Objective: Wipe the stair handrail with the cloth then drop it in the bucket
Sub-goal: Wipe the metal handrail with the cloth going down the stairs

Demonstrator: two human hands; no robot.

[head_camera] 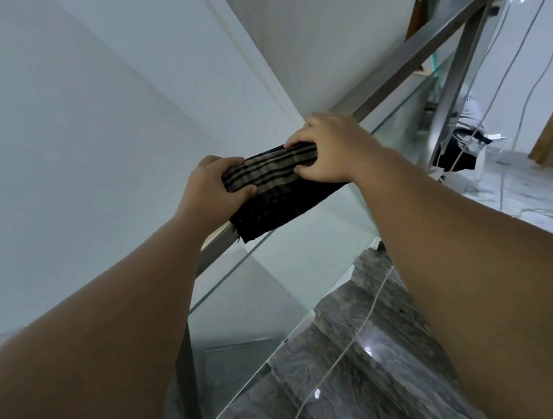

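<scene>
pale wall [75, 123] backs a stairwell where a dark cloth [277, 190] with tan stripes is draped over the sloping metal handrail [420, 49], its plain dark edge hanging down the near side. the left hand [214, 186] grasps the cloth's lower end, fingers curled over the rail and thumb pressed on the near face. the right hand [332, 146] clasps the upper end the same way, fingers wrapped over the top. below the rail runs a glass panel [272, 288], and beyond it grey marbled stairs [384, 315] descend, with a thin white cable [347, 342] trailing down them. a metal post [453, 84] stands further up the rail.
</scene>
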